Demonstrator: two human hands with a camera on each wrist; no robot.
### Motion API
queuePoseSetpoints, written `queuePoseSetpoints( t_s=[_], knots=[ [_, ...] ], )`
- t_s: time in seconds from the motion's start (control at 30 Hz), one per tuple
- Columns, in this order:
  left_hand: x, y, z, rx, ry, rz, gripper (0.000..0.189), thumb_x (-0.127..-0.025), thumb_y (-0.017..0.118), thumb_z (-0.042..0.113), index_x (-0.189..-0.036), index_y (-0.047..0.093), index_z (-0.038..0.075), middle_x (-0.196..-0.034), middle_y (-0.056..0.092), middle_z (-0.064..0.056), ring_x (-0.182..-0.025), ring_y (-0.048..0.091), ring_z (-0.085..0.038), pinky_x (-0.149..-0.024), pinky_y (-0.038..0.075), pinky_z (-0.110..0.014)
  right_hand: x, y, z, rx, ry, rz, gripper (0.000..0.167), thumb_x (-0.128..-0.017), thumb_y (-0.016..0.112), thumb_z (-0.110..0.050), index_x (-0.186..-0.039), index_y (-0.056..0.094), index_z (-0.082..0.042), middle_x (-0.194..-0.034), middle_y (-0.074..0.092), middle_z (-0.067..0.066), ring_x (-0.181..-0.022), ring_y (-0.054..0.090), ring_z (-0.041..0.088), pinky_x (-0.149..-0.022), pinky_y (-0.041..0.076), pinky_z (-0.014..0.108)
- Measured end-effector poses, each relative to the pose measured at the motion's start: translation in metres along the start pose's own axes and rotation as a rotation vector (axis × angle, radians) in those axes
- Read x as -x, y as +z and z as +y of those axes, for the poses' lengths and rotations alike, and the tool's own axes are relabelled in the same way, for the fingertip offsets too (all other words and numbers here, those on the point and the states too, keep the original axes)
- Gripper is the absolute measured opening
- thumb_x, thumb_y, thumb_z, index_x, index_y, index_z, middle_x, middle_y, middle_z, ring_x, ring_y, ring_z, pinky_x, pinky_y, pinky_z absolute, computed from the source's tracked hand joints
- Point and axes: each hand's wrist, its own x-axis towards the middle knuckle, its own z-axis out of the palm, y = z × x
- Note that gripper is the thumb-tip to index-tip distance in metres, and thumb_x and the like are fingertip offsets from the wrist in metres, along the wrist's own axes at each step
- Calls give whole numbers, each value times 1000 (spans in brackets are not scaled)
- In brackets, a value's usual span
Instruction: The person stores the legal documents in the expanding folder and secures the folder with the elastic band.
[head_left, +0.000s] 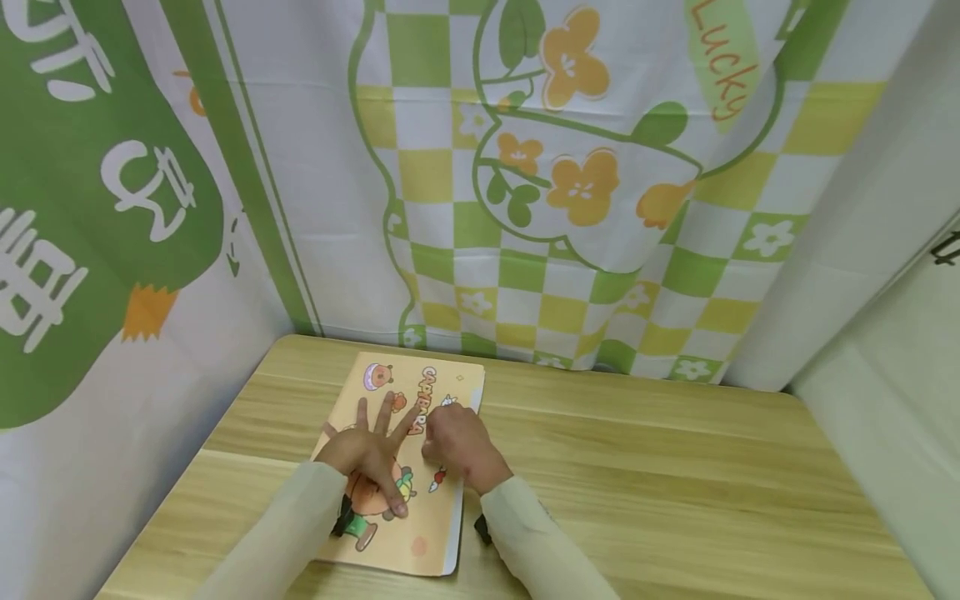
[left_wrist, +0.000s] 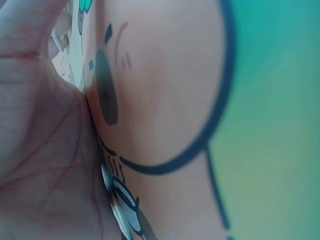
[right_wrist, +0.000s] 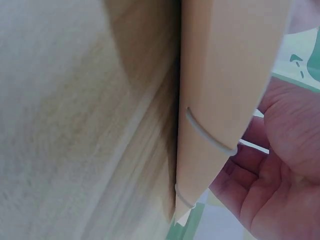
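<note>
A cream book (head_left: 420,546) with a cartoon capybara and lettering on its cover lies flat on the table. My left hand (head_left: 371,454) rests on the cover with its fingers spread wide. In the left wrist view, the palm (left_wrist: 45,145) lies against the printed cover (left_wrist: 160,100). Toward the book's right side, my right hand (head_left: 461,442) is on the cover with its fingers curled into a fist. The right wrist view shows the curled fingers (right_wrist: 245,170) beside the book's edge (right_wrist: 225,75), where thin grey loops cross it. Nothing shows within these fingers.
The wooden table (head_left: 637,467) extends to the right of the book. A green, white and yellow patterned curtain (head_left: 517,275) hangs along its back edge, and another printed cloth (head_left: 97,208) hangs on the left. A small black object (head_left: 483,530) shows beside the right sleeve.
</note>
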Motion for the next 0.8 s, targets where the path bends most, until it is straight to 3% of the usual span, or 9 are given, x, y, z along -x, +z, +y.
queuePoseSetpoints(
  t_s=[0.3,0.5,0.8],
  knots=[
    [-3,-1,-2,-12,-17,-33,166,-39,87,80,-163,-15,36,-162,-33,-17,-140,-30,-57,-79,-14,-91,2,-1,-2,-92,14,-3,32,-75,80,-7,-57,55,-16,-59,50,-7,-56,46,10,-51,39,25],
    [-4,-1,-4,6,3,-24,167,-39,88,78,-163,-16,38,-161,-35,-18,-137,-33,-59,-76,-17,-90,0,1,-5,-54,35,-27,35,-77,80,-11,-55,52,-15,-61,48,-6,-56,44,10,-50,37,25],
    [-8,3,-5,9,12,1,167,-37,87,80,-162,-16,40,-162,-34,-17,-139,-30,-60,-77,-11,-92,5,3,0,-97,42,-38,25,-81,83,-15,-73,60,-11,-74,51,-3,-65,47,12,-58,43,26]
  ],
)
